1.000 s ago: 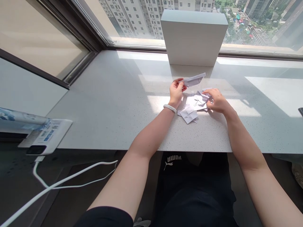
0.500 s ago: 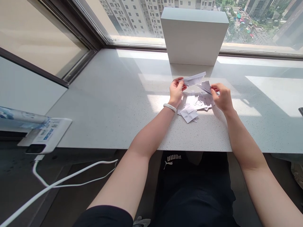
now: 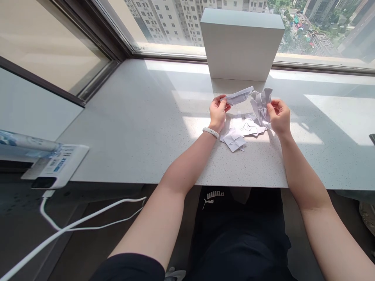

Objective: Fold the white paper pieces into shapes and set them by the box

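Pinched in my left hand is a long folded strip of white paper, slanting up to the right. My right hand grips a creased, crumpled piece of white paper by its right side. Both papers are above the counter, their near ends close together. Beneath them lies a loose pile of folded and torn white paper pieces. At the pile's front left sits a square folded paper. A white band circles my left wrist.
A large white box stands against the window behind the papers. On the counter's left edge, a white power bank with a cable lies beside a patterned tube. A dark object shows at the far right.
My right hand has moved slightly right and turned its paper upright, so more of the creased face shows. My left hand and its strip have barely shifted.
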`<state>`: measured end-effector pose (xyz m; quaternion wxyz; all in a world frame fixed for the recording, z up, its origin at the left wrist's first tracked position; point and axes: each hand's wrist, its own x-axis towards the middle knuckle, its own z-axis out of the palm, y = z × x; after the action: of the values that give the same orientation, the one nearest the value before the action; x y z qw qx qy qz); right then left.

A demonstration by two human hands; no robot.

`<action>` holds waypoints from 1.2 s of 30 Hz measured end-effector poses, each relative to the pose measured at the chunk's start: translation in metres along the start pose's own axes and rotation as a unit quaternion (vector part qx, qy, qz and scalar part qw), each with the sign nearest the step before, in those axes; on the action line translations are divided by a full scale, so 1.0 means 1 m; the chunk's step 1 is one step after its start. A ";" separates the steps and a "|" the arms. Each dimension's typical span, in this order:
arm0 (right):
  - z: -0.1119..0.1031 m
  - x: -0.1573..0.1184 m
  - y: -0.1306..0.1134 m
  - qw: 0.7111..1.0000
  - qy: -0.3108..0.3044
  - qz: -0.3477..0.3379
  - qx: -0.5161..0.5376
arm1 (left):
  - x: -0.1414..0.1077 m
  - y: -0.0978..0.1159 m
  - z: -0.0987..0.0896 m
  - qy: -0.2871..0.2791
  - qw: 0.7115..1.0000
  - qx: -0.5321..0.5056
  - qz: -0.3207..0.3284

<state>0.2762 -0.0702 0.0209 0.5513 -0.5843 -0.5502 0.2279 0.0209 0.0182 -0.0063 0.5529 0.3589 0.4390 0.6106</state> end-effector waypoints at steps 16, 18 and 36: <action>-0.004 0.018 0.065 0.994 0.015 0.082 0.064 | 0.002 0.000 -0.003 -0.006 1.000 0.005 -0.001; -0.003 0.018 0.061 0.997 0.062 0.032 0.037 | 0.001 0.000 -0.002 -0.003 1.000 -0.007 -0.007; 0.024 -0.017 -0.005 0.936 -0.168 -0.163 -0.264 | -0.004 0.005 0.000 0.043 0.998 -0.047 0.003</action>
<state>0.2488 -0.0773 0.0124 0.3062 -0.5648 -0.7626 0.0759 0.0197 0.0143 -0.0011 0.5476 0.3073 0.4323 0.6472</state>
